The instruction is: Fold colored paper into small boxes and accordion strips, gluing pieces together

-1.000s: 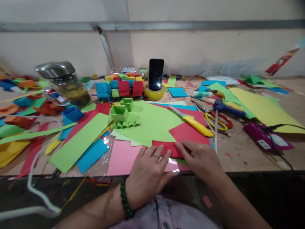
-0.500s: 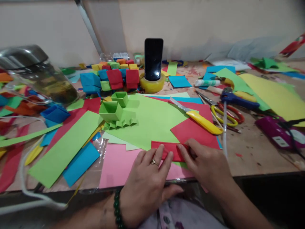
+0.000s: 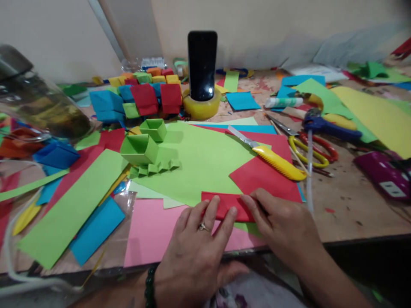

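A folded strip of red paper (image 3: 235, 206) lies near the table's front edge, over pink paper (image 3: 150, 231) and green paper (image 3: 202, 162). My left hand (image 3: 195, 244) rests on its left part, fingers spread and pressing down, a ring on one finger. At the strip's right end, my right hand (image 3: 285, 222) has its thumb and curled fingers closed on the red paper; the fingertips are partly hidden. Just beyond, a cutter with a yellow handle (image 3: 279, 161) lies across red and green sheets. Small green paper boxes (image 3: 136, 152) and a zigzag-folded green strip (image 3: 154, 169) stand to the left.
A phone (image 3: 202, 64) stands upright in a roll of yellow tape (image 3: 202, 106). Left are coloured paper cubes (image 3: 144, 99), a glass bottle (image 3: 41, 102) and a white cable (image 3: 16, 261). To the right lie scissors (image 3: 308, 149), a glue gun (image 3: 334, 127) and a purple power socket (image 3: 382, 173).
The view has shifted slightly, so the table's things appear nearer and more spread out. Both hands keep their places on the red paper strip.
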Demonstrator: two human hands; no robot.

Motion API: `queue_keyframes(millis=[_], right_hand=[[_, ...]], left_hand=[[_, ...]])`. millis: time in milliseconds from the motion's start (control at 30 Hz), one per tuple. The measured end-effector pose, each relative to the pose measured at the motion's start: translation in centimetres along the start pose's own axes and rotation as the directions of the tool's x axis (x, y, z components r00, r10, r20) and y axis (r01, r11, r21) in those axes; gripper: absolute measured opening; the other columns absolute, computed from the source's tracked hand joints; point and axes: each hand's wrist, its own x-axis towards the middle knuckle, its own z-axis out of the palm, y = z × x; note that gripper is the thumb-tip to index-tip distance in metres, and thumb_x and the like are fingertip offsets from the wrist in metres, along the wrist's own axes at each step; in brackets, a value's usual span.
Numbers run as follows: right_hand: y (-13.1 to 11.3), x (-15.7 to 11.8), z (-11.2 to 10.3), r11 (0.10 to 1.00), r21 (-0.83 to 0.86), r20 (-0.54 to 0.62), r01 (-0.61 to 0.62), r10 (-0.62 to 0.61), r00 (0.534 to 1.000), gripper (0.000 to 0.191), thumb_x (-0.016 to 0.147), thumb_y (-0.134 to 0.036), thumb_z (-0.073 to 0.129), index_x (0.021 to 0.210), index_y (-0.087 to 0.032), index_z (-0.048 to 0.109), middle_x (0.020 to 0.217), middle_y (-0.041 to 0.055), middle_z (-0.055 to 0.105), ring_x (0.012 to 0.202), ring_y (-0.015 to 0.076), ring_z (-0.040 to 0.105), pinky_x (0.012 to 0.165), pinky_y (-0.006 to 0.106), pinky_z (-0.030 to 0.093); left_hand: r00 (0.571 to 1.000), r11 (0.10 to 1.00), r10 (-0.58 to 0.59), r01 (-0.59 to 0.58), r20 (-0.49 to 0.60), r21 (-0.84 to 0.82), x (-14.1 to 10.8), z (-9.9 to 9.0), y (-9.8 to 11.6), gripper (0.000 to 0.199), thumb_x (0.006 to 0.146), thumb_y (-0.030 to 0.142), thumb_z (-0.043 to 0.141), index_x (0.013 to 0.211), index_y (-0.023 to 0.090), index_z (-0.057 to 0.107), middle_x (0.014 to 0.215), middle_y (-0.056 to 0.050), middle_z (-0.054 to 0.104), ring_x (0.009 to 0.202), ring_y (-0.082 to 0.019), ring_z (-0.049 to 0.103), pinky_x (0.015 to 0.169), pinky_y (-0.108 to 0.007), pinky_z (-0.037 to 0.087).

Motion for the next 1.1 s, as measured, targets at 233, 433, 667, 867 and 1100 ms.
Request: queue_keyframes(millis=[233,433,667,867,1100], right_hand=[[-0.1,0.1,0.1,0.999,-0.027,-0.038,0.032,-0.033,0.999,0.039,0.096,-0.038,0.039,0.065,-0.02,0.052,0.049,-0.0011,0.056,0.04,0.0124,0.051,0.046,0.027,0.024],[-0.3,0.1,0.4,0.997,-0.076,-0.076,0.031,-0.037,0.996,0.036,0.095,-0.037,0.043,0.064,-0.02,0.051,0.047,-0.0014,0.054,0.039,0.0126,0.05,0.045,0.027,0.022],[-0.4,0.0,0.3,0.997,-0.078,-0.084,0.028,-0.034,0.996,0.036,0.094,-0.036,0.043,0.063,-0.019,0.05,0.045,-0.0019,0.051,0.038,0.0115,0.047,0.044,0.026,0.022],[-0.3,0.0,0.8,0.998,-0.049,-0.172,-0.027,0.018,0.985,0.029,0.092,-0.041,0.048,0.084,-0.017,0.061,0.047,-0.0044,0.051,0.037,0.0105,0.046,0.043,0.024,0.025],[-0.8,-1.1,-0.5,0.942,-0.023,-0.206,0.334,-0.331,0.921,0.022,0.092,-0.017,0.047,0.086,-0.016,0.068,0.089,0.0083,0.07,0.08,0.0204,0.059,0.071,0.032,0.044]], left_hand=[[1.0,0.999,0.008,-0.007,-0.01,0.052,0.2,0.1,0.0,0.075,0.082,0.073,0.034,0.137,0.022,0.047,0.14,-0.014,0.048,0.118,-0.031,0.046,0.095,-0.044,0.033],[1.0,0.994,0.008,-0.006,-0.021,0.107,0.5,-0.1,0.2,0.075,0.083,0.072,0.028,0.133,0.021,0.05,0.137,-0.015,0.052,0.123,-0.032,0.044,0.098,-0.047,0.028],[0.995,0.997,0.01,-0.017,0.097,0.07,1.0,-0.4,0.0,0.081,0.076,0.078,0.032,0.135,0.024,0.046,0.145,-0.016,0.043,0.114,-0.03,0.049,0.089,-0.043,0.034],[0.99,0.999,-0.03,0.027,0.135,0.024,1.4,-0.8,-0.1,0.091,0.072,0.083,0.028,0.139,0.024,0.043,0.144,-0.016,0.044,0.109,-0.031,0.05,0.087,-0.044,0.035],[0.991,1.0,-0.01,0.006,0.135,0.026,1.2,-1.0,-0.1,0.095,0.071,0.082,0.032,0.143,0.02,0.038,0.143,-0.018,0.043,0.114,-0.032,0.047,0.092,-0.046,0.033]])
